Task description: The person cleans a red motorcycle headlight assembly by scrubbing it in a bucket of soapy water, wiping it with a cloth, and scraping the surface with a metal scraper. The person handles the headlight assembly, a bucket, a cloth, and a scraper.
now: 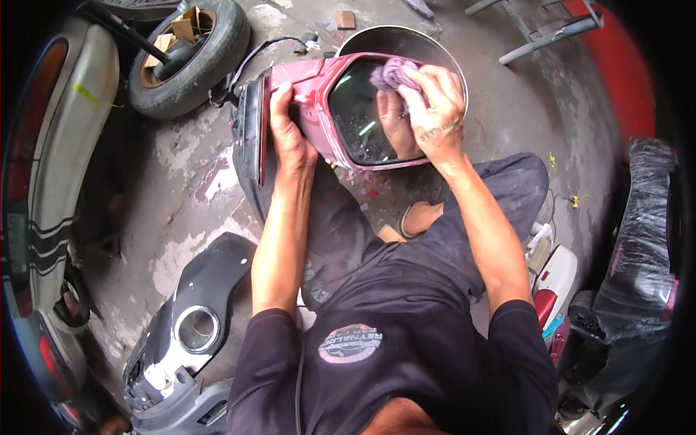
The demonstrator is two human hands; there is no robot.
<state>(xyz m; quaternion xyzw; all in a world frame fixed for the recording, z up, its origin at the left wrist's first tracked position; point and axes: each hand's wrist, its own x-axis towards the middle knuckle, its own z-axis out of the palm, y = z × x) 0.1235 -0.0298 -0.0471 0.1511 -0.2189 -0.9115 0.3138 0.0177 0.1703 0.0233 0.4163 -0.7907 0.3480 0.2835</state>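
Note:
A large red vehicle side mirror (310,122) is held up above my lap, its glass (353,117) facing up toward me. My left hand (293,136) grips the housing near its black mounting base (249,136), the thumb lying on the red shell. A crumpled purple cloth (399,73) is pinched in the fingers of my right hand (440,122), pressed to the upper right of the glass. That hand is reflected in the mirror surface. Droplets or specks dot the lower part of the glass.
A round dark basin (402,41) sits behind the mirror. A wheel (231,65) with wood pieces lies upper left. A black panel with a round opening (217,266) rests lower left. Vehicle bumpers (87,136), a metal stand (535,46) and a plastic-wrapped part (644,217) line the sides.

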